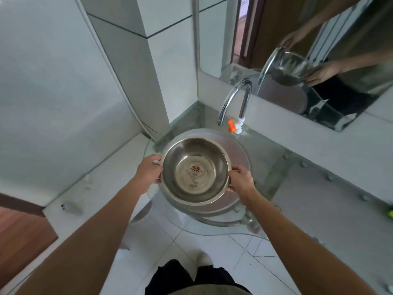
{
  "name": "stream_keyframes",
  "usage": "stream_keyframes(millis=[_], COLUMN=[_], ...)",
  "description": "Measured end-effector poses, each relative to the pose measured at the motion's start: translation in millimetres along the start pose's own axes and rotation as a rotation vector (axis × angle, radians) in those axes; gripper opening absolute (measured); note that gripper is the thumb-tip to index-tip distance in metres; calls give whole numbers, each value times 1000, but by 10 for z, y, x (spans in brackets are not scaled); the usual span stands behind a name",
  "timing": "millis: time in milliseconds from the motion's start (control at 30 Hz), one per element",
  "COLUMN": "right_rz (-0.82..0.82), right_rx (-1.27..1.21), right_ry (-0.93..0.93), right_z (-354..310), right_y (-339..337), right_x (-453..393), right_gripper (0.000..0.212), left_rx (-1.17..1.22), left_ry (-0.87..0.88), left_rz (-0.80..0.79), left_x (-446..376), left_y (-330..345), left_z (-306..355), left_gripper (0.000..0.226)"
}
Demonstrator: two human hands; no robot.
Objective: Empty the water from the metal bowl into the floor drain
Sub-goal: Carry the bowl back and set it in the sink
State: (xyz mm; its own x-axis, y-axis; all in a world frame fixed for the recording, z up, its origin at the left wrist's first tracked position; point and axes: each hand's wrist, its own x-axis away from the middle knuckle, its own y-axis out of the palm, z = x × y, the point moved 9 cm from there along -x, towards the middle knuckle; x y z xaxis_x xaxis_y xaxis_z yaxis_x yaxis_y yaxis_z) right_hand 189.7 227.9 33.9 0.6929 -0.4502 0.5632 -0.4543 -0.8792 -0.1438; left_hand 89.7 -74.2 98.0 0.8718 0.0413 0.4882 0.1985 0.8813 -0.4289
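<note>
Both hands held the bowl (195,171) by its rim, above the glass basin (238,150) and roughly level. The left hand (148,170) was closed on the near-left edge and the right hand (241,180) on the right edge, fingers curled under the lip and thumbs on top. The bowl sat just below and in front of the faucet (234,99), whose valve carried an orange handle (231,125). The mirror (297,28) above the glass tabletop (274,154) showed the same two-handed hold from the far side.

Water seemed to lie shallow in the bowl, though its depth was hard to judge. The floor drain did not show anywhere, so the carry had to cross the tiled floor (212,243). The likely risks: a tilt on the way would slop water onto the tiles and leave them slippery; wet fingers on a thin metal rim could slide; lifting too high could knock the rim against the faucet spout; pouring fast could splash wide of the drain.

A red emblem (195,168) marked the bowl's bottom, apparently a stylised character, too blurred to read for certain. No other writing was legible.
</note>
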Motion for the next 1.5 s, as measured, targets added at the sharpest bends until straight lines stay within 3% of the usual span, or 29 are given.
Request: stream_keyframes(millis=[200, 600, 900, 1167, 1500], right_rz=[106, 457, 521, 480, 503], right_rx=[34, 126, 101, 160, 200], right_ry=[54, 230, 301, 261, 274], right_z=[122, 506, 661, 721, 797], right_y=[39, 277, 347, 421, 375], right_x=[-376, -609, -638, -761, -826], right_gripper=[35, 27, 28, 25, 21], left_rx=[-114, -361, -419, -465, -498], left_ry=[-29, -44, -80, -85, -2], left_rz=[-126, -403, -452, -428, -456], left_x=[-824, -2003, -2315, -2486, -2479], left_y=[336, 947, 1183, 1259, 1334], left_z=[40, -128, -364, -452, -461], left_gripper=[22, 15, 18, 27, 23])
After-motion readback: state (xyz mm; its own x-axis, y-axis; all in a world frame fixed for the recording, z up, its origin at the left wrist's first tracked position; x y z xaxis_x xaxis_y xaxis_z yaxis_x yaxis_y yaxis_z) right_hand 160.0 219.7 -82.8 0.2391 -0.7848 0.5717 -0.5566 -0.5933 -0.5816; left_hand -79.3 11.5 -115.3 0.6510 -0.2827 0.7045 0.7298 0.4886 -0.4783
